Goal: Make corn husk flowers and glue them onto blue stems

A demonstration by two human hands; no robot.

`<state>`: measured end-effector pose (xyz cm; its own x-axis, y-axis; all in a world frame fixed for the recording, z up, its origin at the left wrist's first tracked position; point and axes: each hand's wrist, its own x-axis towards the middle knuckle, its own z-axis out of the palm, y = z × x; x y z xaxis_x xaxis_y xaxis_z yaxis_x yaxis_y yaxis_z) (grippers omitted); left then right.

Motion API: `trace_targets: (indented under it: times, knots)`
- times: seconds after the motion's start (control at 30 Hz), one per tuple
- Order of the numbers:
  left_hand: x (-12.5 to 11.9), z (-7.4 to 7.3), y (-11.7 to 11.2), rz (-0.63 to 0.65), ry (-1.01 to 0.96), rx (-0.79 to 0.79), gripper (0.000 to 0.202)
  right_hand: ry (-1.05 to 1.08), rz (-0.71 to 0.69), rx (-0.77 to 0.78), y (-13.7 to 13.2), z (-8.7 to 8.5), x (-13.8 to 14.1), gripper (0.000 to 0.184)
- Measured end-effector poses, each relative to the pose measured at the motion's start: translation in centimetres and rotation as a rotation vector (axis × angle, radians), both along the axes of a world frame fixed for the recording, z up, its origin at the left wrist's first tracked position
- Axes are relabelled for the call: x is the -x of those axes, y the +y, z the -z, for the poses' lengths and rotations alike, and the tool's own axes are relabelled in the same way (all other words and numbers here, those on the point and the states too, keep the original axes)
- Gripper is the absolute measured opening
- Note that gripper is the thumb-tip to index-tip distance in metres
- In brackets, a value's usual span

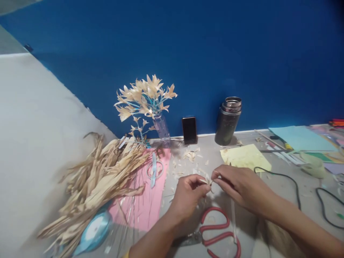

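At the bottom centre, scissors with red handle loops (215,227) lie on the gray table (282,200), a thin white stick (233,220) just to their right. In the lower left, a roll of light blue ribbon (95,229) rests against a heap of dried husks (107,172). Right of centre, the left hand (189,193) pinches a small pale husk piece (206,182) between thumb and fingers. The right hand (239,182) has its fingertips drawn together at the piece's right edge; whether they grip it, I cannot tell. Left of the hands lies a pink sheet (154,211) bearing a light blue strip (154,172). Beyond the right hand is a yellow sheet (247,156), with a roll of pale tape (313,166) at the frame's right. Farther back, a dark phone (189,130) stands upright, its screen black. To its left, a clear vase (161,127) holds pale husk flowers (146,93) on blue stems. To its right stands a dark gray flask (228,123), mouth uncovered, contents hidden. Behind rises a blue wall (201,53).
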<state>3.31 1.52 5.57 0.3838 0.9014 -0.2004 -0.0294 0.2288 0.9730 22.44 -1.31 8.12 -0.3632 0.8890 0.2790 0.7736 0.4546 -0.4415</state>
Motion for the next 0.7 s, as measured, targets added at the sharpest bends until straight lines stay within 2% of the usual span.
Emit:
trace_targets:
  times: [0.1,0.2,0.33,0.4,0.57,0.63,0.7]
  knots:
    - [0.6,0.8,0.2,-0.028,-0.118,0.045,0.021,0.122,0.072,0.031,-0.4,0.4,0.6,0.022]
    - [1.2,1.6,0.6,-0.066,-0.297,0.149,0.027,0.34,0.108,0.092,-0.8,1.4,1.4,0.035]
    - [1.6,2.5,1.1,-0.051,-0.468,0.241,0.032,0.485,0.092,0.299,-1.0,3.4,2.2,0.041]
    - [1.7,2.8,1.3,-0.048,-0.507,0.281,0.032,0.506,0.091,0.415,-1.0,3.9,2.5,0.043]
    - [1.6,3.5,1.5,-0.002,-0.543,0.339,0.027,0.567,0.029,0.55,-1.3,3.8,3.1,0.045]
    - [1.5,3.6,1.6,0.024,-0.536,0.34,0.028,0.596,0.0,0.65,-1.4,3.9,3.4,0.047]
    - [1.4,3.5,1.5,0.031,-0.512,0.339,0.029,0.582,-0.008,0.68,-1.3,4.0,3.7,0.049]
